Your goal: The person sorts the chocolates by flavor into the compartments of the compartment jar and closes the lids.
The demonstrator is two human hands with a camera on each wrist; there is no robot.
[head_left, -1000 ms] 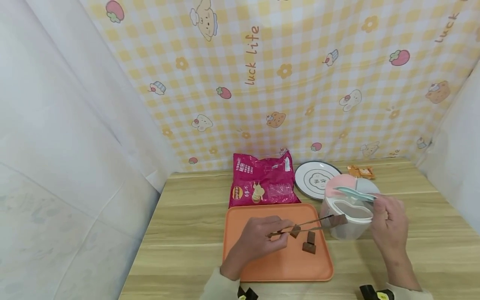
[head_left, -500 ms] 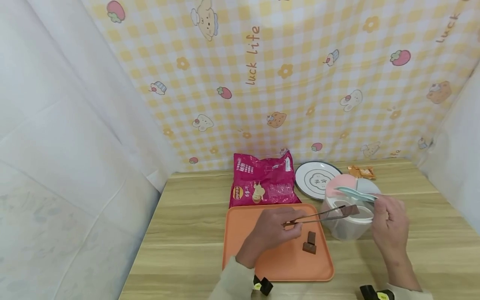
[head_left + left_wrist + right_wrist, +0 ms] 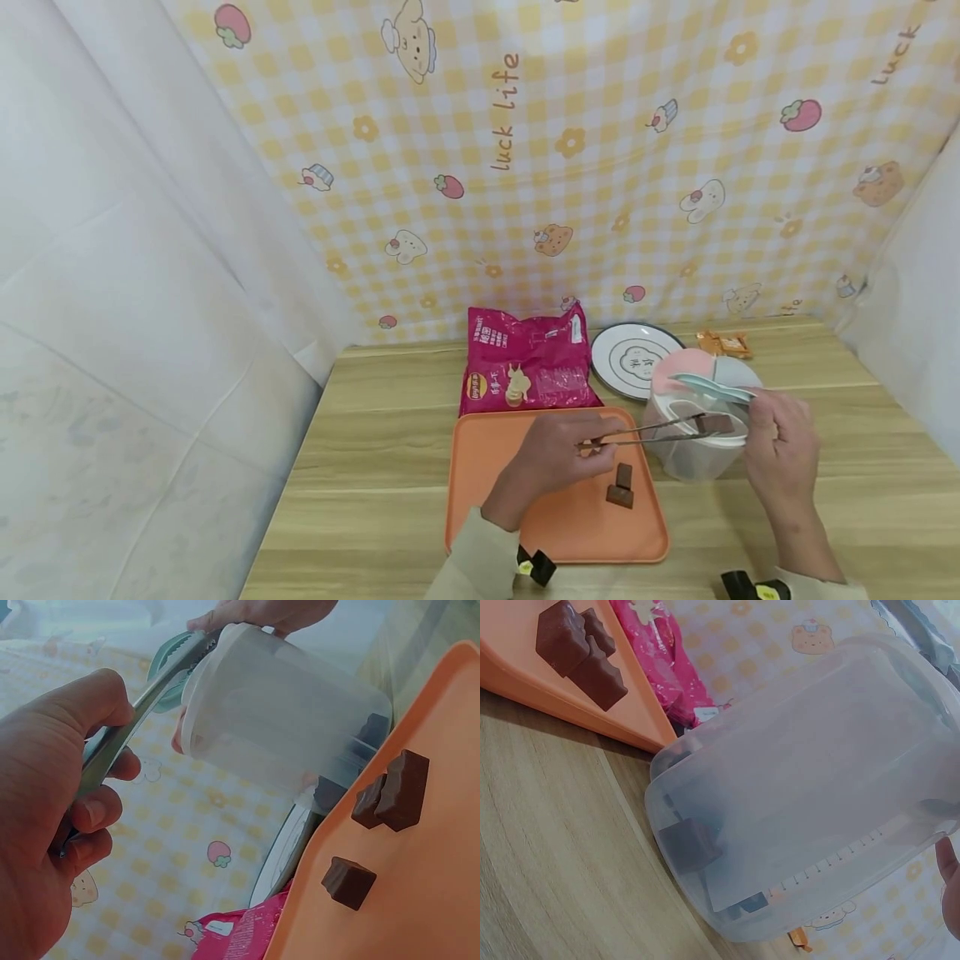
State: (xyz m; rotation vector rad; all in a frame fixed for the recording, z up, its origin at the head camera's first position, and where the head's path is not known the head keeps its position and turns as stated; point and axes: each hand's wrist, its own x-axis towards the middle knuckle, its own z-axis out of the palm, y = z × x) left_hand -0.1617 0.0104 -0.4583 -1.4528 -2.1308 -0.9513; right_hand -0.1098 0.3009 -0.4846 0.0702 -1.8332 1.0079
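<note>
My left hand (image 3: 558, 454) grips metal tongs (image 3: 645, 439), whose tips pinch a brown chocolate piece (image 3: 714, 424) at the heart-shaped opening of a translucent storage container (image 3: 693, 462). My right hand (image 3: 783, 450) pinches the container's raised mint-green flap lid (image 3: 708, 387) from the right side. Pink and pale-blue flaps cover the container's other openings. Through the container wall in the right wrist view, dark chocolate pieces (image 3: 690, 844) show at the bottom. Several more chocolates (image 3: 403, 791) lie on the orange tray (image 3: 555, 533); my left hand partly hides that area in the head view.
A magenta snack bag (image 3: 528, 358) lies behind the tray. Beside it is a round white plate (image 3: 611, 362) with a dark rim, partly behind the container. Orange wrapped packets (image 3: 723, 343) lie at the back right of the wooden table (image 3: 375, 467). A checked cloth hangs behind.
My left hand has moved right, bringing the tongs and the chocolate from the container's near left side to over its opening. My right hand and the raised flap stay in place.
</note>
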